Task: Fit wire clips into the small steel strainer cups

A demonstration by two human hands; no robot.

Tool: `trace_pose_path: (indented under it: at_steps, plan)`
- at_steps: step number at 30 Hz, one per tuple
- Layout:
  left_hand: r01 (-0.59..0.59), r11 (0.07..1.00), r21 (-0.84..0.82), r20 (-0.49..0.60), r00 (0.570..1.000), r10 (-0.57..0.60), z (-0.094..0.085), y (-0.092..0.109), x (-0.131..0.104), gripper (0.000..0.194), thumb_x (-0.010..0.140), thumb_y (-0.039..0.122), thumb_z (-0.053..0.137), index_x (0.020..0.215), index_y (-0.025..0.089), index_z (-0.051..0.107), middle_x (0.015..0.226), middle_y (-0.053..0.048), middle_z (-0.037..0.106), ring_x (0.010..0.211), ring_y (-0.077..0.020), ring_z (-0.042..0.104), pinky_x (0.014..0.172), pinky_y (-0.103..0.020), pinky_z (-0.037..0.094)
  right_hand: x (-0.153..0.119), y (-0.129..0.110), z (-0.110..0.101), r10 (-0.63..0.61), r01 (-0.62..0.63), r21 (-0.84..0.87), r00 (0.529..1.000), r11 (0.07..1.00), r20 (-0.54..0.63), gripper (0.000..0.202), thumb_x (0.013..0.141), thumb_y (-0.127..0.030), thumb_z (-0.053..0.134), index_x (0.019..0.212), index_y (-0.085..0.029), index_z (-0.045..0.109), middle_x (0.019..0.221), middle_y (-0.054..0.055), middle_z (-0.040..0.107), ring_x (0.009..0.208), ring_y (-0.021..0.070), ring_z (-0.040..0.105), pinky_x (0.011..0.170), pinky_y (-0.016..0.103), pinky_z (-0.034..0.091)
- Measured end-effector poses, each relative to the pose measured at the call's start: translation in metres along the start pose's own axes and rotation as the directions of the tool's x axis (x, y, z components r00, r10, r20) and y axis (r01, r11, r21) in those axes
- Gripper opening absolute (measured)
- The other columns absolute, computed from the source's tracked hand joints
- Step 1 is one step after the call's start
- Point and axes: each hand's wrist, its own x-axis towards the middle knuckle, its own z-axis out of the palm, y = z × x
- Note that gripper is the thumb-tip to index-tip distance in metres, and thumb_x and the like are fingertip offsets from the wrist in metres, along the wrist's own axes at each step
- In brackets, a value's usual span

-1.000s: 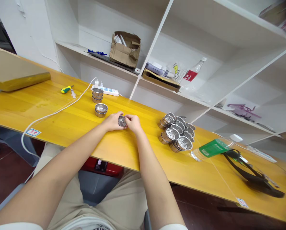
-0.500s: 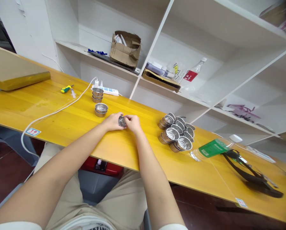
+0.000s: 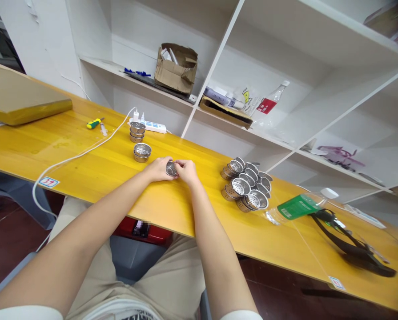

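Between my hands is a small perforated metal strainer cup (image 3: 171, 168), its open side tilted toward me. My left hand (image 3: 160, 170) is wrapped round its left side. The fingers of my right hand (image 3: 185, 171) pinch its right rim; whether they hold a further small part is hidden. Just left and behind stands a short stack of strainer cups (image 3: 142, 152), with a taller stack (image 3: 137, 132) beyond it. To the right, several more strainer cups (image 3: 241, 187) lie in a tilted, nested cluster.
A bottle with a green label (image 3: 299, 206) lies right of the cluster, beside a black strap (image 3: 348, 246). A white cable (image 3: 82, 154) crosses the table at left, near a screwdriver (image 3: 94, 123). A power strip (image 3: 154, 127) sits at the back, below white shelves.
The view has shifted very slightly. Both hands stay on the strainer cup in nearly the same place, and the stacks have not moved.
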Motion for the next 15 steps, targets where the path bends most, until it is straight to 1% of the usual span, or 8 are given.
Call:
trace_pose_path:
  at_steps: [4,8,13,15]
  plan:
    - [0.001,1.000,0.007,0.007,1.000,-0.001,-0.0006,0.0000,0.0004,0.069,0.067,0.058,0.080,0.122,0.021,0.061,0.113,-0.010,0.075,0.104,-0.0321,0.072,0.089,-0.040,0.056,-0.0015,-0.0044,0.0014,0.017,-0.018,-0.013,0.999,1.000,-0.029,0.026,0.087,-0.023,0.056,0.091,-0.018,0.082,0.068,0.000,0.071,0.069,0.0169,0.066,0.071,0.025,0.048]
    - [-0.014,1.000,0.009,-0.001,1.000,0.014,0.0021,-0.0041,0.0018,0.067,0.068,0.053,0.080,0.123,0.022,0.059,0.115,-0.010,0.074,0.107,-0.0321,0.071,0.092,-0.041,0.055,-0.0015,-0.0061,0.0062,0.051,-0.056,-0.052,0.995,0.997,-0.091,0.021,0.086,-0.025,0.060,0.093,-0.020,0.079,0.072,0.000,0.071,0.070,0.0163,0.064,0.073,0.026,0.048]
    - [-0.107,0.994,0.033,-0.040,0.993,0.108,0.0053,-0.0069,0.0030,0.058,0.072,0.044,0.078,0.122,0.020,0.059,0.121,-0.011,0.069,0.114,-0.0312,0.067,0.100,-0.041,0.052,-0.0013,-0.0027,0.0091,0.058,-0.079,-0.138,0.987,0.987,-0.149,0.016,0.084,-0.029,0.065,0.097,-0.020,0.073,0.072,-0.001,0.068,0.069,0.0164,0.061,0.076,0.027,0.047]
    - [-0.126,0.991,0.049,-0.057,0.990,0.128,0.0050,-0.0058,0.0027,0.056,0.074,0.042,0.076,0.122,0.020,0.059,0.121,-0.011,0.068,0.114,-0.0309,0.066,0.101,-0.041,0.052,-0.0016,-0.0016,0.0089,0.062,-0.087,-0.156,0.985,0.984,-0.159,0.014,0.084,-0.031,0.068,0.093,-0.020,0.071,0.077,0.001,0.069,0.073,0.0167,0.061,0.077,0.028,0.047]
